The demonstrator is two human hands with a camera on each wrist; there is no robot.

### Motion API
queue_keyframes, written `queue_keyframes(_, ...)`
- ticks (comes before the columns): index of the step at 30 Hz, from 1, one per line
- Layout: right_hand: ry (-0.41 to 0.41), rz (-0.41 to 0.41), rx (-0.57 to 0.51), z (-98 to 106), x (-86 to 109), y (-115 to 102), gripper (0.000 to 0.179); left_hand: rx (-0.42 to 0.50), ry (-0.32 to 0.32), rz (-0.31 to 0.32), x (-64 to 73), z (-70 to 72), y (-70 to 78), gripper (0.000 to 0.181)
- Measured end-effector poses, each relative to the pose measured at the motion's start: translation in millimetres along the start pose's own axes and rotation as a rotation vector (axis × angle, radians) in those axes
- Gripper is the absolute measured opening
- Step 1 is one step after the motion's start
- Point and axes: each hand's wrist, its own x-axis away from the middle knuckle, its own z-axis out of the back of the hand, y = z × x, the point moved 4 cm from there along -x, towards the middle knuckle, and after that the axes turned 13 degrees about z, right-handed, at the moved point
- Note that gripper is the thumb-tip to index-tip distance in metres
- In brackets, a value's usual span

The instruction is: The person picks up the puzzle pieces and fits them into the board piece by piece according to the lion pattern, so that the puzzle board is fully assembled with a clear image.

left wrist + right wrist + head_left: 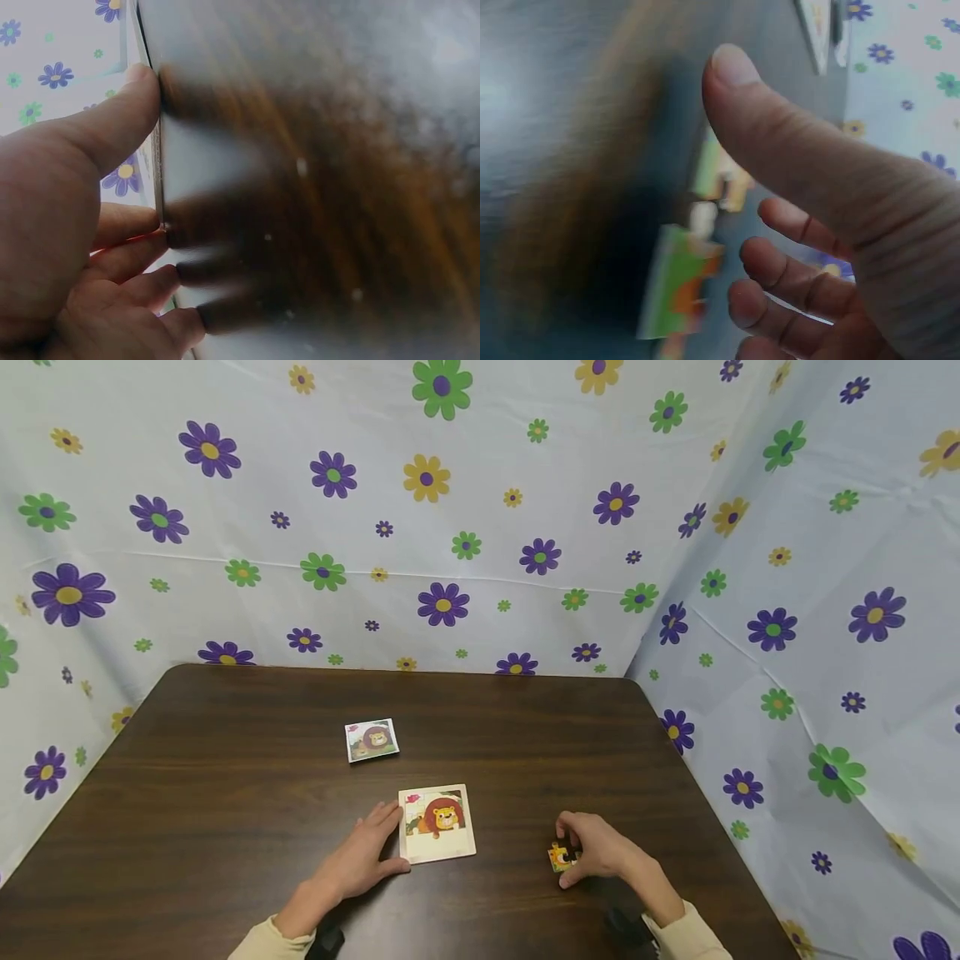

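Observation:
A square wooden puzzle board (448, 847) lies flat on the table, its upper part filled with a lion picture and a bare pale strip below. My left hand (362, 853) rests at the board's left edge, with fingertips by the upper corner and thumb near the lower one. Farther right, my right hand (600, 850) arches over some loose jigsaw pieces (559, 859), partly hiding them. In the right wrist view, a green and orange piece (673, 285) and another piece (708, 166) lie below the spread thumb and fingers.
A small card (372, 741) with a matching lion picture lies behind the board, slightly left. The dark wooden table (225, 760) has rounded far corners. White cloth with printed flowers (480, 527) hangs behind it and along the right side.

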Motion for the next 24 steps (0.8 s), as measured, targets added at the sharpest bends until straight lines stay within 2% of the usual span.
queue_keyframes(6, 0.060, 0.003, -0.059, -6, 1.9, 10, 0.038, -0.012, -0.011, 0.007, -0.1, 0.1, -0.2, 0.077)
queue_keyframes(14, 0.092, 0.026, 0.021, -4, -0.8, 13, 0.038, -0.002, -0.005, -0.004, -0.3, 2.1, 1.6, 0.077)
queue_keyframes(19, 0.118, 0.040, -0.004, -5, -3.2, 13, 0.038, -0.009, -0.007, -0.001, -0.3, 1.6, 1.2, 0.076)
queue_keyframes(24, 0.164, 0.083, -0.013, -3, -14.4, 6, 0.028, -0.009, -0.011, 0.006, 0.2, 1.0, 0.6, 0.076)
